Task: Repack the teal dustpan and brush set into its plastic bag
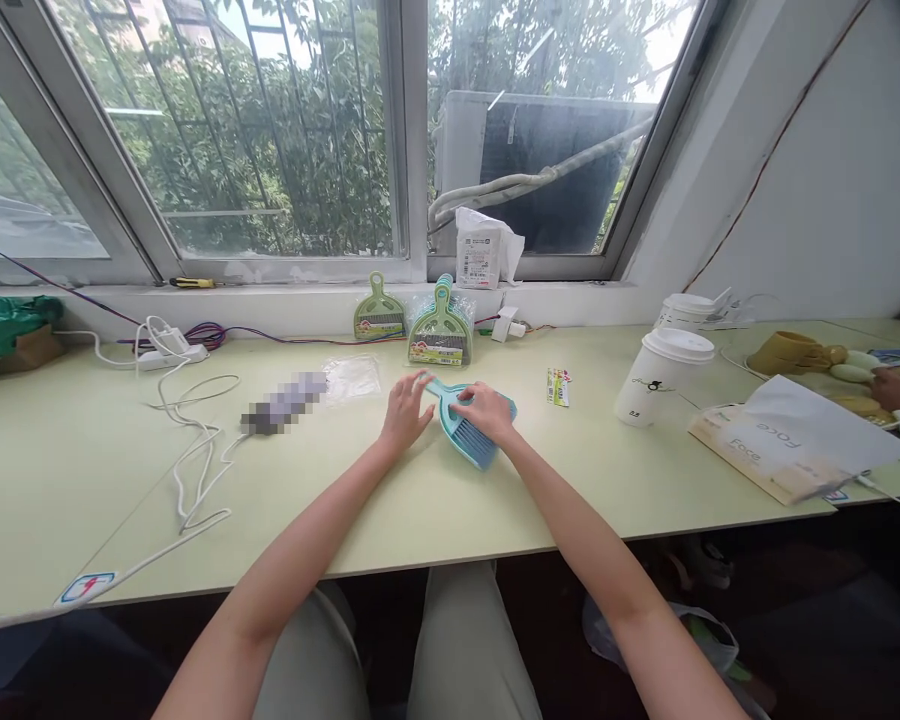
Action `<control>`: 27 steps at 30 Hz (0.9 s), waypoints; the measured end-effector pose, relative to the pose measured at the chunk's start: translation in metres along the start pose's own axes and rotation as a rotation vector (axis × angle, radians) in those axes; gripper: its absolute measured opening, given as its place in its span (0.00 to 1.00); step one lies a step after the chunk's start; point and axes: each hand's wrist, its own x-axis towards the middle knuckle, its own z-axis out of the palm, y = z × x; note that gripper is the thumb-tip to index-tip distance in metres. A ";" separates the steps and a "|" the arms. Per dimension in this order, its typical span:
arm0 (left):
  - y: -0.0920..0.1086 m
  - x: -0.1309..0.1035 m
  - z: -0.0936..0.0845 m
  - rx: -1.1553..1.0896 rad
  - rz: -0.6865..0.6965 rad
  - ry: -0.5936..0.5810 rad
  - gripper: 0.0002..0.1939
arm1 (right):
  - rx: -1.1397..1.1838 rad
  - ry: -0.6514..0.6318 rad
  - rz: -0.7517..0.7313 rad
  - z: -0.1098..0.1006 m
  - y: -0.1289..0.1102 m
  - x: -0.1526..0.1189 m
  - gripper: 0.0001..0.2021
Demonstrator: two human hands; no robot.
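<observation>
The middle is taken up by the blue dustpan and brush (471,438). To the right, passage is offered over a flat packet (559,387), up to the tall cup (660,382). The left is crossed by loose white cable (211,432); the far middle is barred by wrapped dustpan sets (441,328).

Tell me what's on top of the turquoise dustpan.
A blue-bristled brush lies on the turquoise dustpan, with the right hand over it. The pan's surface beneath the brush and hand is covered and cannot be seen.
</observation>
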 end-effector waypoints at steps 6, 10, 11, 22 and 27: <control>0.022 0.002 0.019 -0.888 -0.564 -0.277 0.30 | 0.294 0.144 -0.009 0.003 -0.001 0.008 0.13; 0.005 0.001 0.017 -0.925 -0.761 -0.156 0.27 | 0.197 0.214 0.142 -0.012 0.031 0.020 0.17; -0.003 0.003 0.015 -0.916 -0.791 -0.101 0.27 | 0.087 0.286 0.221 -0.017 0.043 0.023 0.17; -0.049 0.010 0.005 -0.926 -0.865 0.121 0.30 | -0.293 -0.071 0.185 -0.012 0.073 0.023 0.18; -0.050 0.009 0.007 -0.907 -0.835 0.116 0.28 | -0.383 0.031 0.067 -0.006 0.055 0.017 0.20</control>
